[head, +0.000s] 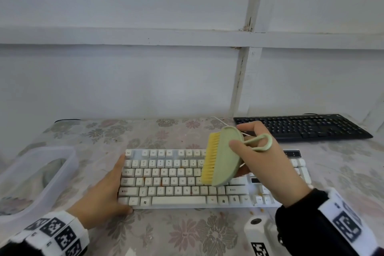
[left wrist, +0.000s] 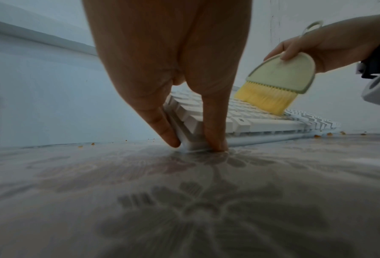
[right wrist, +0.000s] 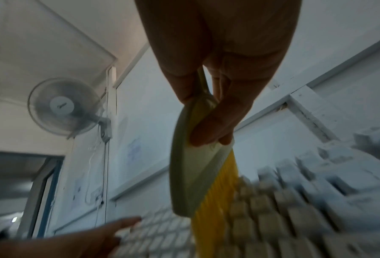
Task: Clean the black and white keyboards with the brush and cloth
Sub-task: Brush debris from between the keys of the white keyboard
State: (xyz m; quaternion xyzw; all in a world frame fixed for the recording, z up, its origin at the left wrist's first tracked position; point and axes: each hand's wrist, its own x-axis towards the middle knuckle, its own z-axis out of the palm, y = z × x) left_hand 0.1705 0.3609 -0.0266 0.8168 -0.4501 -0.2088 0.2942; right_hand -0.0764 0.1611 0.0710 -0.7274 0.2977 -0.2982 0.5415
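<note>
The right hand (head: 268, 164), right of centre in the head view, grips a green brush (head: 223, 158) by its body, thumb on one face and fingers curled behind. Its yellow bristles hang over the middle keys of the white keyboard (head: 178, 181); whether they touch cannot be told. The left hand (head: 104, 191), at lower left, has straight fingers pressed against that keyboard's left end, bracing it on the bench (head: 187, 233). Orange crumbs (head: 262, 210) lie near the keyboard's lower right corner. The black keyboard (head: 301, 127) sits at upper right, well apart. A clear plastic tub (head: 35, 176) stands at far left.
</note>
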